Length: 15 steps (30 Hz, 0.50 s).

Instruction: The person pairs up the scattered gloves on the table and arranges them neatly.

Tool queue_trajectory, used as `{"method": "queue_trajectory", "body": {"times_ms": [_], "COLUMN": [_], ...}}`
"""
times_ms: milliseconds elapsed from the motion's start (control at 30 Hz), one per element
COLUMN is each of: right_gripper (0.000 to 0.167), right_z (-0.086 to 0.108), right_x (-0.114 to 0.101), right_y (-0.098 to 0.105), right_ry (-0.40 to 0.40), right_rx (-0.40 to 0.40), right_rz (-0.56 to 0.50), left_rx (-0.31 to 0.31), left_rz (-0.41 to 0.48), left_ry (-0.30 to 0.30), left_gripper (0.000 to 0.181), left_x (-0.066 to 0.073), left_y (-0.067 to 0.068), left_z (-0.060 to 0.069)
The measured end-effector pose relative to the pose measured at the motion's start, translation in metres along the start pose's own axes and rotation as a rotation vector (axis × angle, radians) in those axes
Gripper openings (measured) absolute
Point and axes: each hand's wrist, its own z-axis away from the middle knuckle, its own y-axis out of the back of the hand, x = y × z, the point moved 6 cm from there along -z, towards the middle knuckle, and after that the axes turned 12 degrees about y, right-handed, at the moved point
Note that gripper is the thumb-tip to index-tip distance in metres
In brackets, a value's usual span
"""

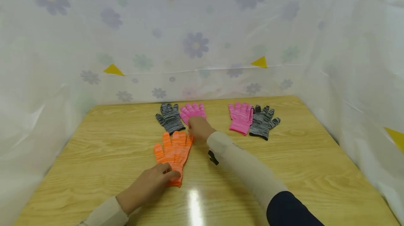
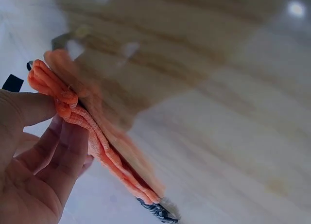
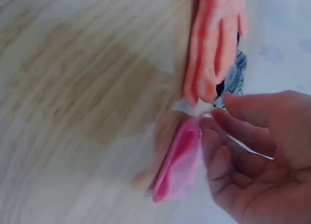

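Observation:
An orange glove (image 1: 173, 152) lies flat on the table, its fingers pointing away. The left hand (image 1: 154, 182) is at its cuff; in the left wrist view the thumb and fingers of the left hand (image 2: 48, 146) pinch the orange cuff (image 2: 63, 95). Just beyond the orange fingertips is the right hand (image 1: 200, 128), partly covering a pink glove (image 1: 193, 111). The right wrist view has the right hand (image 3: 248, 146) with bent fingers beside the pink cuff (image 3: 180, 165), close to the tips of the orange glove (image 3: 214, 44); nothing shows between thumb and fingers.
A grey-black glove (image 1: 170, 119) lies left of the covered pink one. Farther right on the wooden table (image 1: 104, 148), a second pink glove (image 1: 240, 117) touches another grey-black glove (image 1: 262, 122). White flowered sheeting (image 1: 195, 15) surrounds the back and sides.

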Motion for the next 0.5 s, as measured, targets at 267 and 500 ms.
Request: {"method": "queue_trajectory", "body": {"times_ms": [267,500], "right_gripper": [0.020,0.021], "right_z": [0.010,0.015], "right_x": [0.008,0.009], "right_y": [0.000,0.003], "right_ry": [-0.057,-0.109], "right_rx": [-0.076,-0.082], "right_rz": [-0.040,-0.087], "left_rx": [-0.082,-0.021], "left_rz": [-0.063,-0.064], "left_ry": [0.002,-0.009], "left_gripper": [0.052,0.046], "left_x": [0.000,-0.001], "left_y": [-0.005,-0.005], "left_z": [0.001,0.001]}}
